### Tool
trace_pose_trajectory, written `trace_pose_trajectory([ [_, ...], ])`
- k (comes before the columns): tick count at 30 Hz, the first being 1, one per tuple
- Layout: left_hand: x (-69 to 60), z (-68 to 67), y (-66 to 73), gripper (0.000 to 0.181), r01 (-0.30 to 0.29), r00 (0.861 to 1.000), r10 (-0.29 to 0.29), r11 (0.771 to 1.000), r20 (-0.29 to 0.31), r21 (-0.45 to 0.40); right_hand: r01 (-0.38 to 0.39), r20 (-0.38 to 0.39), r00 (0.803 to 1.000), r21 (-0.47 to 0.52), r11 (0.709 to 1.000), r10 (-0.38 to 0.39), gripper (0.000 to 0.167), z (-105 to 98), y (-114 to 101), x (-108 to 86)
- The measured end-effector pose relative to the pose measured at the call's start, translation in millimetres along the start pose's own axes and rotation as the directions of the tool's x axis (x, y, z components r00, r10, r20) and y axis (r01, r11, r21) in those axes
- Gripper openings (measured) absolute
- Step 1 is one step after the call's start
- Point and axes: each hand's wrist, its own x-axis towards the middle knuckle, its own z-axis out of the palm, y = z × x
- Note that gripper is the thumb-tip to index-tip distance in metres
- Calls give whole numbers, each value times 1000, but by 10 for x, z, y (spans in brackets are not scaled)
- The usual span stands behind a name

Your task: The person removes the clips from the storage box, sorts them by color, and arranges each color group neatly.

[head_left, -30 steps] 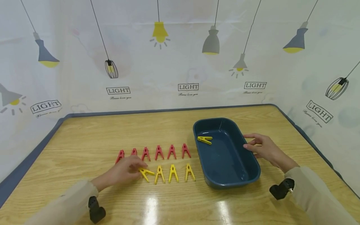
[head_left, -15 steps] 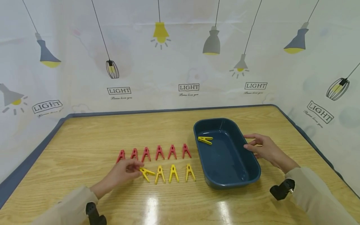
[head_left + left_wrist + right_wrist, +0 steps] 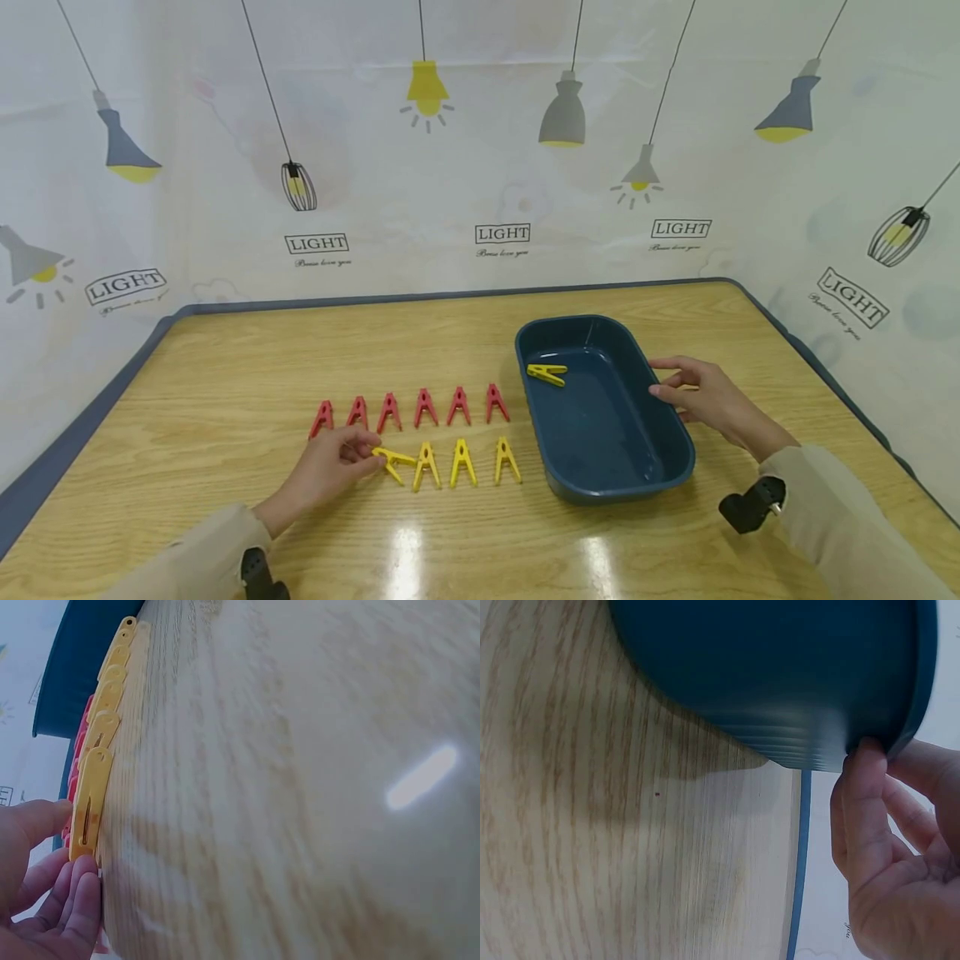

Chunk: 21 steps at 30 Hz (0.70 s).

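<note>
My left hand (image 3: 333,467) pinches one end of a yellow clothespin (image 3: 392,467) between thumb and fingers. In the left wrist view that clothespin (image 3: 91,802) stands out from the fingertips at the near end of a row of yellow ones. My right hand (image 3: 708,400) holds the right rim of the dark blue plastic tub (image 3: 611,492). From the right wrist, a fingertip is seen just under the rim of the tub (image 3: 780,682), another finger at its edge. One yellow clothespin (image 3: 547,374) lies inside the tub.
Three more yellow clothespins (image 3: 462,463) lie in a row between the left hand and the tub. Behind them runs a row of several red clothespins (image 3: 424,407). The wooden table (image 3: 480,550) is bounded by a lamp-printed backdrop (image 3: 412,183).
My left hand has shifted slightly to the right, and the pinched yellow clothespin has moved with it towards its neighbour. The right hand and tub stay put.
</note>
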Motion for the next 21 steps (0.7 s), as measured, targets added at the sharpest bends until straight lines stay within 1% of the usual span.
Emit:
trace_pose_trajectory([
  [3,16,16,-15,17,8,1000,-8,1000,3,12,-2,-1,1000,-2,1000,2,57,0,1,-1],
  [8,21,28,-15,19,-9,1000,9,999,5,39,-6,-3,1000,-3,1000,6,57,1,-3,2],
  [10,18,21,0,19,-10,1000,9,999,12,46,-3,-1,1000,-1,1000,3,57,-1,-5,1],
  [17,15,-36,38,18,19,999,-21,998,42,62,14,13,1000,16,1000,-14,58,-12,-9,-5],
  [21,22,-46,28,18,-1,999,-3,997,50,71,14,16,1000,19,1000,-14,58,-14,-11,-8],
])
